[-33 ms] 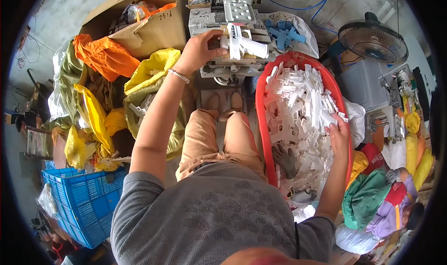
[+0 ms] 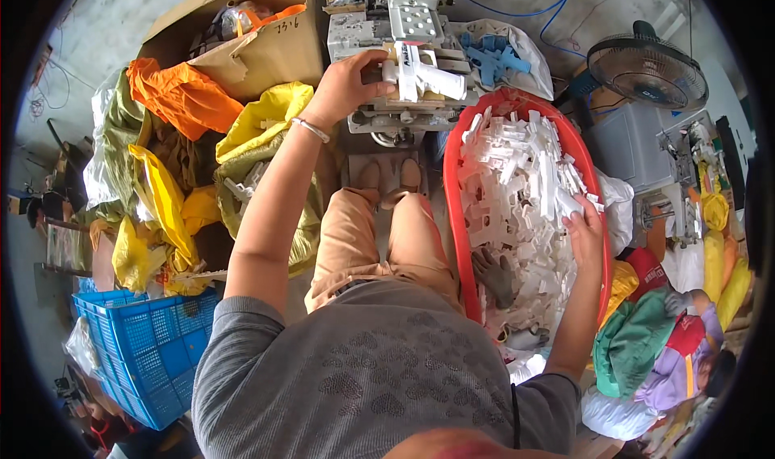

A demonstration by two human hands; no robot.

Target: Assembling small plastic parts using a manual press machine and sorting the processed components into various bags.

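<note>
A white pistol-shaped plastic piece (image 2: 436, 79) lies on the bed of a grey machine (image 2: 416, 25) straight ahead, dark print on its upper part. My left hand (image 2: 355, 85) grips its left end, thumb and fingers closed around it. Out to the right, my right hand (image 2: 587, 231) is over a long red tub (image 2: 453, 192) heaped with white plastic pieces (image 2: 525, 176). Its fingers are closed on one white plastic piece (image 2: 569, 204), whose lower end they cover. A grey work glove (image 2: 494, 277) rests on the heap near the tub's left side.
Left of the machine stand a cardboard box (image 2: 266, 55) and an open yellow-green sack (image 2: 270, 128); a blue crate (image 2: 149, 354) is nearer. Blue pistol-shaped pieces (image 2: 494, 58) sit in a white bag behind the tub. A black fan (image 2: 646, 67) stands at the far right.
</note>
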